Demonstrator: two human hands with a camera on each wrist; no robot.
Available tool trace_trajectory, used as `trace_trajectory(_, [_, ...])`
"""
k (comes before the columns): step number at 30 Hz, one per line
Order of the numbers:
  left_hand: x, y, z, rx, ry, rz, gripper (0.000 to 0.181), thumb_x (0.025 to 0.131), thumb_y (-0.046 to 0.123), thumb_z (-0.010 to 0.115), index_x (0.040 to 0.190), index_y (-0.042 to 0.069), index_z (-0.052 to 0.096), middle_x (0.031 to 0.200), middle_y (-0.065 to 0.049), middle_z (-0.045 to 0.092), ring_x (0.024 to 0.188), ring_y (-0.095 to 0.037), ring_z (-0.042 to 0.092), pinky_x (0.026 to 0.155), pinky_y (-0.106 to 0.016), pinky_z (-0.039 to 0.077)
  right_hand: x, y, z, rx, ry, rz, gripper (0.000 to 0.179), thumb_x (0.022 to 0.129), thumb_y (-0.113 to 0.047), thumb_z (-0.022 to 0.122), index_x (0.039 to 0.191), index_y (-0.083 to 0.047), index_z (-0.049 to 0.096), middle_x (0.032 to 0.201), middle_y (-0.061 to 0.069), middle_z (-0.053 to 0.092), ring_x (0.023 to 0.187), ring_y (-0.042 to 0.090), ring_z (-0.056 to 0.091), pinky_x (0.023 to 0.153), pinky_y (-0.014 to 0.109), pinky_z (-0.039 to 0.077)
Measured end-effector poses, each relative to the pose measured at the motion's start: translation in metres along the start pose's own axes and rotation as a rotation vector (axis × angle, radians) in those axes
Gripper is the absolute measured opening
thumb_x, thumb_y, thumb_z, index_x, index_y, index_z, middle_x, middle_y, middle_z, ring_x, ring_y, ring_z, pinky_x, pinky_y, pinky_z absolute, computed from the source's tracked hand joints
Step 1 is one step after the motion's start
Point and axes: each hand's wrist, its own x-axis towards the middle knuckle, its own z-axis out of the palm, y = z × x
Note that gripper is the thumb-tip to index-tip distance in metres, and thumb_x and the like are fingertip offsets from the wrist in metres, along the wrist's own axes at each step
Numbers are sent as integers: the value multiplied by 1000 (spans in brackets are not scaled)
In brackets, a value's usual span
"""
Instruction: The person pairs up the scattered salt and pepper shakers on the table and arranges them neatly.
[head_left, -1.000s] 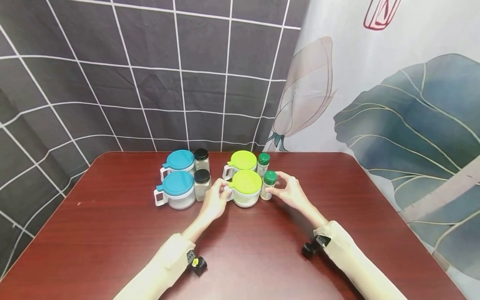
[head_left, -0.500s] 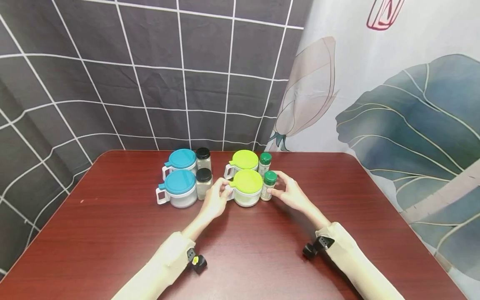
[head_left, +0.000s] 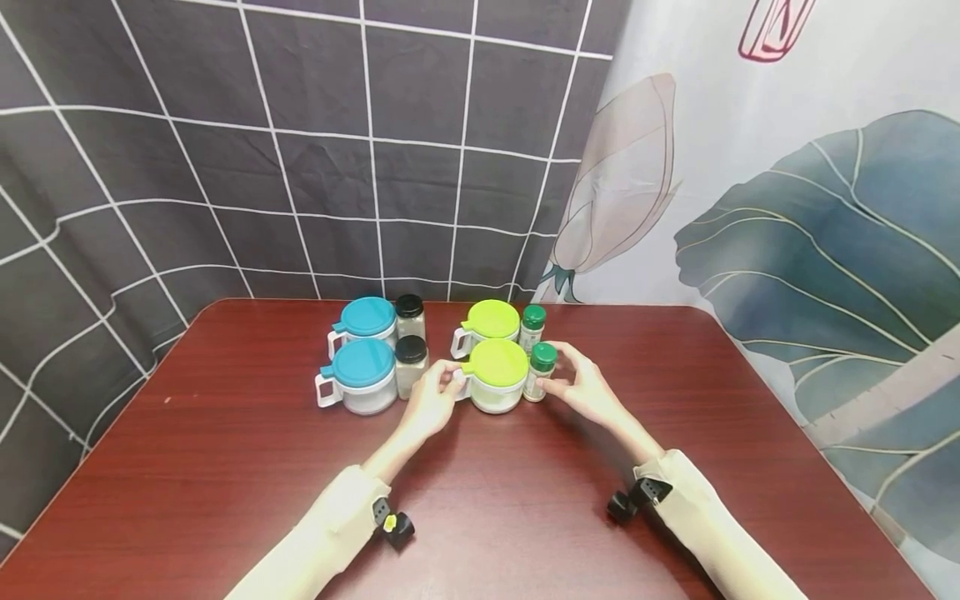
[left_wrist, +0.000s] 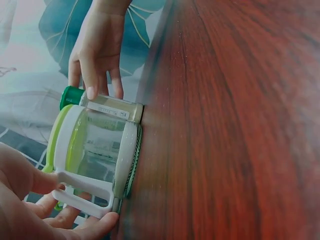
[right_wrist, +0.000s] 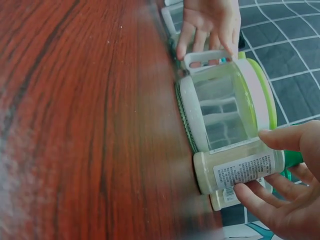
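Note:
My left hand (head_left: pixel 433 398) is at the white handle of the nearer lime-lidded seasoning jar (head_left: pixel 498 377), thumb at the handle's upper end and fingers around its far side. The jar is see-through, with a white base standing on the table. Right beside it stands a green-capped spice bottle (right_wrist: pixel 240 165) with a printed label and pale contents. My right hand (head_left: pixel 587 390) pinches this bottle between thumb and fingers, just below the cap. Behind them are a second lime-lidded jar (head_left: pixel 491 318) and a second green-capped bottle (head_left: pixel 532 327).
To the left stand two blue-lidded jars, one near (head_left: pixel 363 373) and one far (head_left: pixel 367 317). Two black-capped bottles, near (head_left: pixel 411 367) and far (head_left: pixel 410 317), stand beside them. The reddish-brown table (head_left: pixel 495 508) ends at a dark checked cloth (head_left: pixel 300 167) behind.
The head view has shifted slightly, moving the scene a little to the right. Both hands keep their places on the jar handle and the bottle.

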Motion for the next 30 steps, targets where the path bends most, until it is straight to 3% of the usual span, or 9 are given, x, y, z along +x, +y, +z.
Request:
trace_trajectory(5, [-2,1,-2,3,-8,13,28,96,9,53,120,-3,60,115,-24,66,106,-36,65,95,-47,50,-2,2,-2,36,4,22,55,81,-3,72,131,-3,49,122,22,61,109,37,62,89,40,55])
trace_trajectory(11, [-8,2,-4,22,-40,64,35,93,4,54,127,-3,56,121,-25,64,110,-37,63,94,-47,50,-5,2,-4,-7,17,5,55,82,-5,73,132,-2,49,120,22,63,109,37,62,93,48,51])
trace_trajectory(19, [-17,1,-12,30,-89,107,42,91,1,56,132,-7,50,129,-26,58,116,-40,59,93,-50,51,-12,0,-8,-39,3,10,55,85,-7,70,134,2,47,121,25,62,111,38,61,94,46,51])
trace_trajectory(24, [-24,0,-20,45,-107,97,40,92,1,55,131,-6,53,131,-24,58,117,-38,59,95,-49,50,-16,0,-11,-25,-8,11,55,87,-5,67,137,3,45,123,25,61,115,37,59,93,40,52])
trace_trajectory(30, [-33,-3,-29,144,-78,148,28,92,4,57,119,-1,64,118,-17,67,112,-30,63,95,-44,50,-22,-1,-16,-108,1,5,48,90,-5,62,136,3,47,122,23,62,114,37,60,96,48,49])
